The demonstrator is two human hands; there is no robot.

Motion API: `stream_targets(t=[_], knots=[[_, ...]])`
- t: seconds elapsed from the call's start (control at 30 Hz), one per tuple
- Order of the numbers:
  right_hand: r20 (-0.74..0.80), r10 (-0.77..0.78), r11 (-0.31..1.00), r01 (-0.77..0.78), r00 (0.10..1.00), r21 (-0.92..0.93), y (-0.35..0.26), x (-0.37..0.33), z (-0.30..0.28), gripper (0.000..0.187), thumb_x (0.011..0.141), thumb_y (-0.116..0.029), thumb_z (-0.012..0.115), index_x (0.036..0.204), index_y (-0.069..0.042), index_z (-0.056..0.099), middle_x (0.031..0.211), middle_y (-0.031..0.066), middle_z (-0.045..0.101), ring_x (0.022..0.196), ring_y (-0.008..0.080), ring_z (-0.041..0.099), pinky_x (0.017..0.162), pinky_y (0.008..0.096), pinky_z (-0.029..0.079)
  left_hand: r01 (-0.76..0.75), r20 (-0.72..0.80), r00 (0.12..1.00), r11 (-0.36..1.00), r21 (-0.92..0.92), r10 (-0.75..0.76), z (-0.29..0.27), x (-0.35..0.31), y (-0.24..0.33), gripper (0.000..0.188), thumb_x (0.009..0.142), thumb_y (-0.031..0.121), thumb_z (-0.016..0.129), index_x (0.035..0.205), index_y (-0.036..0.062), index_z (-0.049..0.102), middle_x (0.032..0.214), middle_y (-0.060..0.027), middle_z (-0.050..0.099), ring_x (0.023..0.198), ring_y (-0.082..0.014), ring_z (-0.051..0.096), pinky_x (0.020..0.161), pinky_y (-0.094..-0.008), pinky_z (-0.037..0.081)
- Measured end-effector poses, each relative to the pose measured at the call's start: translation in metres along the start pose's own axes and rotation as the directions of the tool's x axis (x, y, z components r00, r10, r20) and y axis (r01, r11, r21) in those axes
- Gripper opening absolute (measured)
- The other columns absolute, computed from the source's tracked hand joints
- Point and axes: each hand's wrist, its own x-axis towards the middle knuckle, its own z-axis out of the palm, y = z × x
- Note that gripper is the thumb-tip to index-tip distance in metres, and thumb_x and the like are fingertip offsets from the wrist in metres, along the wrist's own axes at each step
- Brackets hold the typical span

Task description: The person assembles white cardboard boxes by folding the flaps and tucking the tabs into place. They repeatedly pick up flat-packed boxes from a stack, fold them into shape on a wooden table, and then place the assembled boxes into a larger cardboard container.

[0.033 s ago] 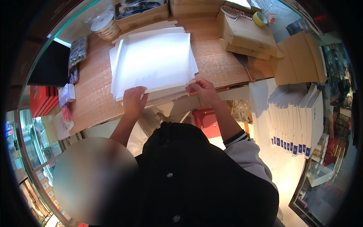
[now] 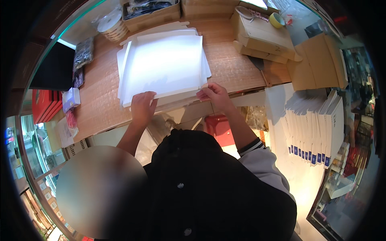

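White sheet (image 2: 165, 64) with folded edges laid on wooden desk (image 2: 227, 66), upper centre of frame. Near edge touched by left hand (image 2: 143, 107), fingers bent, thumb apart; grip cannot be told. Near-right corner pinched by right hand (image 2: 216, 95), fingers nearly closed. Tape roll (image 2: 276, 20) seen upper right, on cardboard box (image 2: 261, 34).

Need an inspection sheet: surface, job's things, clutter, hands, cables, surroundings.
Surface: wooden table, glare on the card.
Job's things: white card, near edge folded, lying over other sheets.
Clutter: box with tape, spool.
Left hand: fingers on the card's near edge.
Right hand: fingers at its near right corner.
Cables: unclear; pale loop on the box.
Surroundings: white stack right, red stool below.
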Motion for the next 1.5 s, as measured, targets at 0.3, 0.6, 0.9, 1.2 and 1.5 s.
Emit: stream_targets(t=[0.3, 0.6, 0.9, 1.2, 1.5], knots=[[0.242, -0.320, 0.293, 0.338, 0.916, -0.894, -0.008, -0.011, 0.021, 0.009, 0.084, -0.007, 0.053, 0.089, -0.003, 0.059, 0.088, 0.0188, 0.063, 0.085, 0.0394, 0.060, 0.072, 0.0475, 0.047, 0.058, 0.135, 0.989, 0.996, 0.073, -0.067, 0.007, -0.003, 0.012, 0.019, 0.071, 0.002, 0.067, 0.088, 0.0086, 0.060, 0.074, -0.0087, 0.062, 0.073, -0.0293, 0.061, 0.073, -0.0410, 0.045], [0.194, -0.233, 0.263, 0.254, 0.953, -0.931, -0.031, -0.006, -0.011, 0.017, 0.083, -0.014, 0.064, 0.097, -0.004, 0.063, 0.087, 0.0174, 0.064, 0.080, 0.0346, 0.063, 0.071, 0.0377, 0.049, 0.331, 0.416, 0.876, 0.932, -0.147, -0.246, -0.017, -0.070, 0.029, 0.021, 0.082, 0.005, 0.062, 0.102, 0.0049, 0.059, 0.102, -0.0124, 0.061, 0.092, -0.0295, 0.060, 0.086, -0.0412, 0.047], [0.046, -0.087, 0.350, 0.073, 0.995, -0.934, -0.046, -0.024, -0.002, 0.018, 0.083, -0.012, 0.064, 0.098, -0.002, 0.064, 0.088, 0.0180, 0.066, 0.080, 0.0318, 0.064, 0.071, 0.0355, 0.049, 0.240, -0.010, 0.945, 0.711, -0.661, -0.328, -0.081, -0.039, -0.020, 0.022, 0.095, 0.000, 0.050, 0.116, 0.0004, 0.054, 0.103, -0.0087, 0.062, 0.095, -0.0170, 0.063, 0.086, -0.0289, 0.049], [0.046, -0.139, 0.351, 0.093, 0.989, -0.932, -0.046, -0.026, 0.003, 0.018, 0.084, -0.011, 0.062, 0.099, -0.002, 0.064, 0.088, 0.0163, 0.065, 0.083, 0.0313, 0.064, 0.075, 0.0360, 0.049, 0.412, 0.276, 0.901, 0.463, -0.785, -0.334, -0.070, -0.033, -0.062, 0.014, 0.097, 0.011, 0.050, 0.103, -0.0001, 0.057, 0.088, -0.0058, 0.063, 0.082, -0.0145, 0.062, 0.077, -0.0304, 0.051], [0.213, -0.302, 0.164, 0.271, 0.929, -0.948, -0.030, -0.015, 0.008, 0.020, 0.077, -0.002, 0.056, 0.096, -0.004, 0.063, 0.090, 0.0161, 0.064, 0.087, 0.0336, 0.062, 0.077, 0.0385, 0.049, 0.420, 0.246, 0.879, 0.907, 0.006, -0.409, -0.050, -0.039, -0.052, 0.013, 0.088, 0.008, 0.049, 0.090, 0.0012, 0.059, 0.090, -0.0186, 0.064, 0.085, -0.0369, 0.060, 0.073, -0.0453, 0.047]])
